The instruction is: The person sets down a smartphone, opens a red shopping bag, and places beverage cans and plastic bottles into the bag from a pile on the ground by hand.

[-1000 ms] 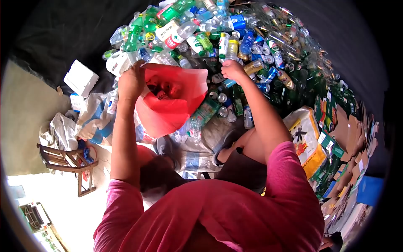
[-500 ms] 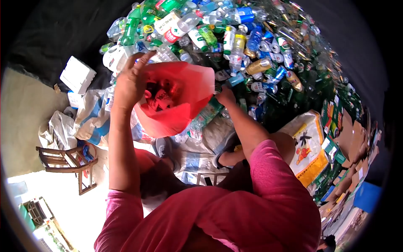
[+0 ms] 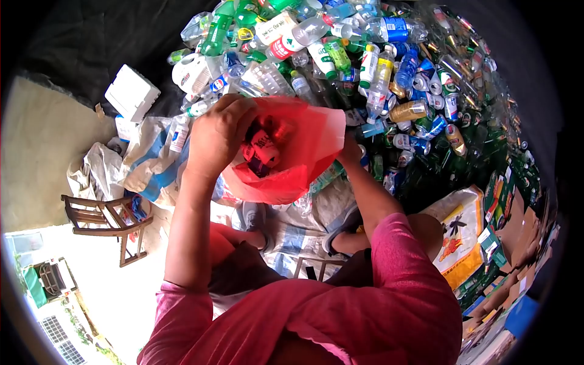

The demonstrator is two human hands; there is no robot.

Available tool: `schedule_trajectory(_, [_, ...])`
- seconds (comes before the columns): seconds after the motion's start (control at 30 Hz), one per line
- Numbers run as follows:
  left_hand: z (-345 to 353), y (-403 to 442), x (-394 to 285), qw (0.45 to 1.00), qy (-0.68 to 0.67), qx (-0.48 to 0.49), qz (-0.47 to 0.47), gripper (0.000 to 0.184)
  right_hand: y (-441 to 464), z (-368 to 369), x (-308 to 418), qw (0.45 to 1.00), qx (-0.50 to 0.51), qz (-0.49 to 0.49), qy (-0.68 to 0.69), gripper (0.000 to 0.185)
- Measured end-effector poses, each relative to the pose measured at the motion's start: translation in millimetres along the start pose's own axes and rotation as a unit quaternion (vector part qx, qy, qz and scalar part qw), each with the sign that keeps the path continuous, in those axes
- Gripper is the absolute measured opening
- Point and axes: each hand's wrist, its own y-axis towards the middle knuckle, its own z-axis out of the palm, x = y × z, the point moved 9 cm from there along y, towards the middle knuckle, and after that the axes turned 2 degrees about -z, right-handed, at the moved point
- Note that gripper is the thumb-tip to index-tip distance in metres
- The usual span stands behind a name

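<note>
A translucent red plastic bag (image 3: 267, 190) hangs with its mouth open towards me; several crushed red cans (image 3: 264, 148) lie inside it. My left hand (image 3: 224, 131) is closed at the bag's left rim, its fingers bent over the edge. My right hand (image 3: 349, 152) is at the bag's right side, below its pale, outstretched corner. The bag's edge and shadow hide the right fingers, so their grip does not show. Just beyond the bag lies a heap of used bottles and cans, among them a clear bottle with a yellow label (image 3: 379, 79).
Green glass bottles (image 3: 450, 161) spread across the dark right side. Flattened cardboard (image 3: 517, 225) is stacked farther right, beside a white and yellow sack (image 3: 456, 234). On the left are a white foam box (image 3: 132, 93), woven sacks (image 3: 149, 161) and a small wooden chair (image 3: 106, 220).
My left fingers, raised and spread before, have closed down onto the bag's rim. My right hand has moved closer in behind the bag's right edge. The whole view has shifted slightly.
</note>
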Motion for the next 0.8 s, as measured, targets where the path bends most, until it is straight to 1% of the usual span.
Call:
schedule_trajectory(0.07, [-7.3, -2.9, 6.0, 0.998, -0.009, -0.019, -0.064, 0.014, -3.1, -7.4, -10.8, 0.999, 0.01, 0.029, 0.011, 0.086])
schedule_trajectory(0.13, [-14.3, -5.2, 9.8, 0.996, -0.012, -0.05, -0.072, 0.014, -10.9, -27.4, -31.6, 0.987, 0.009, 0.121, 0.109, 0.086])
schedule_trajectory(0.17, [-18.9, -8.1, 12.9, 0.994, -0.014, -0.073, -0.083, 0.014, -16.2, -40.6, -34.4, 0.987, 0.004, 0.12, 0.106, 0.086])
schedule_trajectory(0.2, [-22.6, -9.7, 14.1, 0.993, -0.01, -0.077, -0.084, 0.015, -22.3, -57.9, -38.9, 0.984, -0.024, 0.122, 0.127, 0.082])
schedule_trajectory(0.23, [-26.2, -11.0, 15.7, 0.993, -0.014, -0.085, -0.082, 0.015, -27.4, -77.1, -42.3, 0.98, -0.053, 0.122, 0.148, 0.079])
schedule_trajectory(0.3, [-32.2, -15.3, 18.0, 0.992, -0.034, -0.103, -0.059, 0.016, -28.6, -107.3, -51.8, 0.968, -0.074, 0.136, 0.198, 0.075])
schedule_trajectory(0.33, [-32.0, -17.6, 20.2, 0.992, -0.045, -0.102, -0.053, 0.017, -36.5, -123.9, -51.2, 0.945, -0.069, 0.155, 0.278, 0.071])
schedule_trajectory(0.37, [-35.0, -19.7, 20.8, 0.991, -0.048, -0.112, -0.052, 0.017, -58.0, -153.4, -33.8, 0.916, -0.062, 0.172, 0.356, 0.067])
schedule_trajectory(0.4, [-34.1, -22.5, 19.6, 0.993, -0.047, -0.099, -0.042, 0.016, -50.5, -164.0, -39.6, 0.899, -0.09, 0.176, 0.391, 0.058])
schedule_trajectory(0.43, [-32.3, -25.5, 19.3, 0.995, -0.045, -0.084, -0.032, 0.015, -75.4, -199.4, -14.6, 0.866, -0.088, 0.124, 0.476, 0.053])
schedule_trajectory(0.5, [-33.9, -28.7, 24.0, 0.994, -0.056, -0.087, -0.027, 0.016, -122.2, -246.7, 35.2, 0.834, -0.022, 0.065, 0.548, 0.044])
schedule_trajectory(0.53, [-34.4, -29.1, 23.9, 0.994, -0.061, -0.084, -0.024, 0.016, -140.7, -255.4, 58.3, 0.836, 0.031, 0.03, 0.547, 0.04])
schedule_trajectory(0.57, [-33.2, -29.4, 23.9, 0.994, -0.069, -0.079, -0.021, 0.016, -159.2, -258.5, 80.4, 0.835, 0.083, -0.004, 0.543, 0.036])
schedule_trajectory(0.63, [-29.8, -31.1, 25.7, 0.993, -0.087, -0.084, -0.014, 0.017, -196.3, -251.9, 133.1, 0.838, 0.166, -0.066, 0.515, 0.036])
schedule_trajectory(0.7, [-23.9, -32.0, 21.5, 0.995, -0.088, -0.056, 0.0, 0.017, -218.2, -226.9, 176.4, 0.86, 0.255, -0.105, 0.43, 0.039])
schedule_trajectory(0.73, [-22.1, -32.1, 21.2, 0.994, -0.097, -0.041, -0.005, 0.017, -218.1, -209.9, 193.0, 0.863, 0.275, -0.128, 0.405, 0.04])
schedule_trajectory(0.77, [-23.2, -32.7, 21.9, 0.994, -0.102, -0.048, -0.001, 0.017, -214.3, -189.6, 208.0, 0.864, 0.295, -0.149, 0.379, 0.04])
schedule_trajectory(0.8, [-21.6, -33.7, 21.7, 0.993, -0.108, -0.044, 0.014, 0.017, -210.9, -177.9, 224.1, 0.877, 0.295, -0.156, 0.344, 0.041])
